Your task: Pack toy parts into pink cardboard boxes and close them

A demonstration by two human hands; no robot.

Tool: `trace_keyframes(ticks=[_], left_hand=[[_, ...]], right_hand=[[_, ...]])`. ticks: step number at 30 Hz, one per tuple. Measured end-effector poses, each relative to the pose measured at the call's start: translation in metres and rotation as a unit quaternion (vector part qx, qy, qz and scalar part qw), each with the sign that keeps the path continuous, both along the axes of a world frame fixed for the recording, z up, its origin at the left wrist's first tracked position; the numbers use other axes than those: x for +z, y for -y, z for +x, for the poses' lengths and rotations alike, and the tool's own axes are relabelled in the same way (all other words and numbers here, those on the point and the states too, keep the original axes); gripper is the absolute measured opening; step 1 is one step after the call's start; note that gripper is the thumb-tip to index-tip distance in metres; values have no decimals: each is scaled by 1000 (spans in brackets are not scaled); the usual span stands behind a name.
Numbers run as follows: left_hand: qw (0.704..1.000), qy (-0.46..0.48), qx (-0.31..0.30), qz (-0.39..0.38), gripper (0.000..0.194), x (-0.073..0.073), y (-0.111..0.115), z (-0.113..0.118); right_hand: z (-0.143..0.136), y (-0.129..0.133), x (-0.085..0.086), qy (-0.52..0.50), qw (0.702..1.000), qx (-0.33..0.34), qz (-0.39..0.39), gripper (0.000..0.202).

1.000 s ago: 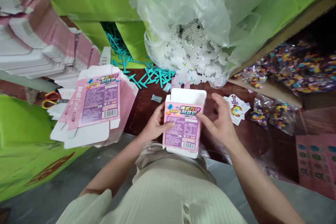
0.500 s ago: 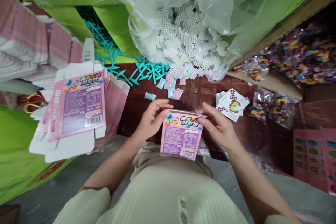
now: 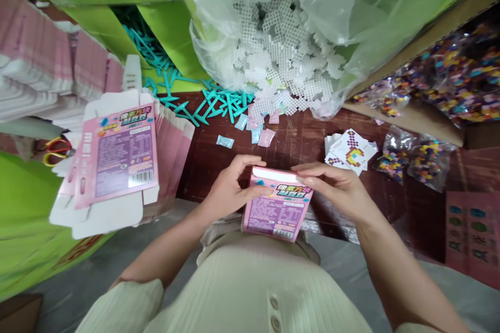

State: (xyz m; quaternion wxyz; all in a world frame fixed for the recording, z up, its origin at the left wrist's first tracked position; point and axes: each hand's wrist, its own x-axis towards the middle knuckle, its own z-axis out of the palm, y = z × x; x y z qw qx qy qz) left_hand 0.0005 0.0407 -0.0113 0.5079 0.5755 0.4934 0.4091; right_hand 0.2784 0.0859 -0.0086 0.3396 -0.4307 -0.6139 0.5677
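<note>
A pink and purple printed carton (image 3: 275, 213) is held upright against the edge of the table, close to my body. My left hand (image 3: 238, 184) grips its left side, with the thumb across the printed front and the fingers behind. At the upper right corner my right hand (image 3: 334, 184) pinches the carton by a white flap (image 3: 275, 174) that runs along its top edge. The inside of the carton is hidden. Beyond it lie small pink and blue sachets (image 3: 266, 138), and pattern cards (image 3: 353, 151) are stacked to the right.
Flat pink cartons (image 3: 125, 151) are piled at left beside scissors (image 3: 57, 151). Teal plastic hammers (image 3: 222, 101) spill from a green box. White pegboards (image 3: 287, 62) fill a clear bag. Bags of colourful beads (image 3: 427, 164) lie at right, near pink printed sheets (image 3: 472, 234).
The white flap at the carton's top now shows. My left thumb has moved down onto the printed front, and my right fingers have closed on the top corner.
</note>
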Motion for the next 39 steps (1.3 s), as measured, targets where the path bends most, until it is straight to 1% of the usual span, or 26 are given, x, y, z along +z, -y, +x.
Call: trace_keyframes(ticks=[1, 3, 4, 5, 7, 9, 11, 13, 15, 17, 18, 20, 21, 23, 24, 26, 27, 28, 30, 31, 32, 33, 34, 36, 37, 39], left_hand=[[1000, -14, 4, 23, 49, -3, 2, -1], [997, -30, 14, 70, 34, -9, 6, -4], [996, -30, 16, 86, 24, -11, 7, -6], [995, -25, 19, 92, 20, -12, 8, -8], [996, 0, 34, 78, 27, -11, 9, -15], [996, 37, 62, 50, 33, -7, 9, -21], [994, 54, 96, 21, 26, -1, 7, -26], [992, 44, 116, -5, 20, 2, 4, -28], [993, 39, 108, -19, 19, 3, 3, -29], [996, 44, 75, -11, 18, 1, 4, -29], [998, 40, 57, 2, 21, -1, 6, -29], [998, 22, 34, 37, 28, -4, 11, -28], [998, 15, 32, 52, 28, -6, 14, -29], [997, 13, 42, 62, 17, -11, 19, -30], [997, 18, 47, 55, 12, -13, 20, -31], [996, 32, 73, 34, 9, -18, 19, -35], [994, 37, 103, 25, 10, -21, 17, -37], [988, 38, 147, 19, 14, -24, 15, -40], [967, 32, 252, 11, 22, -32, 12, -43], [956, 21, 294, 5, 27, -36, 12, -45], [947, 3, 320, -4, 30, -40, 15, -46], [943, -22, 333, -12, 31, -44, 21, -47], [942, -54, 331, -17, 29, -47, 30, -48], [944, -150, 294, 1, 23, -51, 55, -51], [940, -204, 273, 29, 20, -50, 68, -54], [921, -298, 233, 95, 19, -46, 88, -59]], right_hand=[[2, -2, 0, 5, 1000, 18, 13, 12], [3, -8, 1, 24, 997, 64, 43, 16], [2, -12, 3, 39, 993, 89, 62, 17], [-1, -16, 6, 56, 989, 113, 80, 18], [-11, -22, 12, 79, 980, 148, 109, 23], [-23, -26, 15, 78, 980, 147, 113, 25], [-35, -27, 15, 62, 987, 124, 83, 23], [-45, -26, 12, 51, 993, 100, 44, 20], [-48, -26, 8, 50, 995, 87, 17, 21], [-46, -26, 5, 53, 995, 82, 6, 22], [-43, -26, 4, 55, 995, 86, 4, 22], [-35, -26, 5, 58, 993, 108, 4, 21], [-31, -26, 6, 62, 990, 125, 8, 21], [-25, -29, 11, 85, 980, 177, 26, 24], [-24, -34, 14, 100, 971, 212, 43, 26], [-27, -50, 19, 136, 943, 286, 99, 31], [-32, -62, 20, 157, 927, 312, 140, 33], [-39, -78, 20, 184, 910, 320, 189, 35], [-58, -115, 14, 268, 873, 285, 293, 43], [-68, -135, 9, 322, 849, 257, 332, 52], [-78, -155, 4, 375, 821, 240, 358, 61], [-86, -173, -2, 422, 791, 237, 375, 68], [-93, -188, -6, 456, 762, 247, 387, 70], [-99, -207, -10, 481, 719, 279, 418, 66], [-99, -210, -9, 479, 706, 286, 437, 61], [-97, -206, -3, 472, 696, 284, 460, 54]])
